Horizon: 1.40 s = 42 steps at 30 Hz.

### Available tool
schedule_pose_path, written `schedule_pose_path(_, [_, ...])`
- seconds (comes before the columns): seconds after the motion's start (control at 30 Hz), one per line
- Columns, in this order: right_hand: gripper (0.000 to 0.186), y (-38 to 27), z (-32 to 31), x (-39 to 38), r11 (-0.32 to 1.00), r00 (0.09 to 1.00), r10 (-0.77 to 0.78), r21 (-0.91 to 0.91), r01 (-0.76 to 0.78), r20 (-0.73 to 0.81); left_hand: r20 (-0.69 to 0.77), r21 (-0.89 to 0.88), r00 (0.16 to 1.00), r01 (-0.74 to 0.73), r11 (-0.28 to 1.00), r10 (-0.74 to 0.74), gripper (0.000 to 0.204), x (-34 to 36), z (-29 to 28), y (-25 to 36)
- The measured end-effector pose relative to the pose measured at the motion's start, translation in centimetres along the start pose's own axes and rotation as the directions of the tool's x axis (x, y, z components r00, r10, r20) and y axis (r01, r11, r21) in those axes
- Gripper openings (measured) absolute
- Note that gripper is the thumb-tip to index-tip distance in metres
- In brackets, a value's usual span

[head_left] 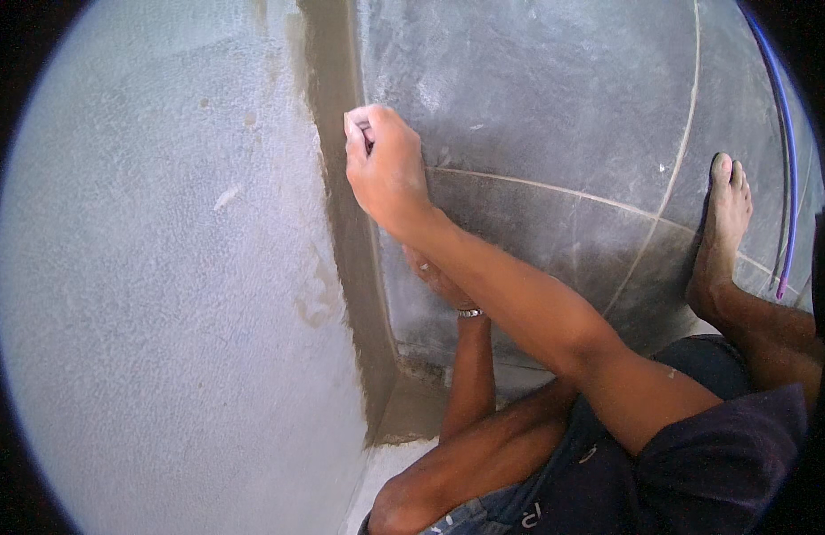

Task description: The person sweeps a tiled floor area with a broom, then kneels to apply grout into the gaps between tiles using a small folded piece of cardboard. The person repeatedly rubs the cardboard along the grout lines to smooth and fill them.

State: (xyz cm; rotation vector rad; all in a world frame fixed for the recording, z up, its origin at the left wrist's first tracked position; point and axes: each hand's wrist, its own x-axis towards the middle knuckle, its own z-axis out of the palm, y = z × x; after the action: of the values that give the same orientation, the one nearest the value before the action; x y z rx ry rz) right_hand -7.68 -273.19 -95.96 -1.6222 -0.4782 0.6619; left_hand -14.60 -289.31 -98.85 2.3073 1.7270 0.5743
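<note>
My right hand (387, 165) reaches across to the foot of the wall, fingers curled and pressed together. A thin pale edge shows at its fingertips, too small to name. The hand is against a brownish-grey strip (352, 259) of what looks like mortar, running between the white textured wall (180, 294) and the grey tiled floor (537, 89). Below my right wrist, my left hand (437, 278) is low near the floor beside the strip. My right forearm covers much of it, and its fingers are hidden. A metal band (470, 313) circles the left wrist.
Pale joint lines (555, 188) cross the dark tiles. A bare foot (726, 209) rests on the floor at the right, and beyond it lies a blue-purple hose or cable (788, 169). My bent knee (408, 504) is close to the wall. The strip turns a corner (403, 406) nearby.
</note>
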Motion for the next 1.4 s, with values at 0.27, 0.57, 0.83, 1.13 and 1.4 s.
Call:
schedule_pose_path(0.27, [0.01, -1.3, -1.8, 2.8, 0.985, 0.983, 0.172, 0.015, -0.173, 0.058, 0.002, -0.008, 0.999, 0.043, 0.999, -0.043, 0.059, -0.2, 0.3, 0.2])
schedule_pose_path(0.57, [0.011, -2.5, -1.3, 5.4, 0.962, 0.955, 0.266, 0.032, -0.272, 0.133, 0.028, -0.002, 0.997, 0.07, 0.998, -0.07, 0.048, 0.1, 0.0, 0.4])
schedule_pose_path(0.83, [0.012, -1.8, -3.3, 9.1, 0.985, 0.986, 0.153, 0.072, -0.158, 0.069, 0.029, -0.001, 0.995, 0.095, 0.995, -0.095, 0.043, 0.6, -0.3, 1.4])
schedule_pose_path(1.13, [0.018, -3.2, -1.6, 9.3, 0.968, 0.962, 0.154, -0.231, -0.101, 0.225, 0.026, 0.011, 0.996, 0.083, 0.996, -0.084, 0.044, 0.9, -0.5, 1.5])
schedule_pose_path(1.4, [0.011, -2.3, -3.6, 7.8, 0.991, 0.99, -0.114, -0.059, 0.119, 0.081, 0.06, -0.001, 0.994, 0.088, 0.996, -0.088, 0.044, 0.7, -0.7, 1.4])
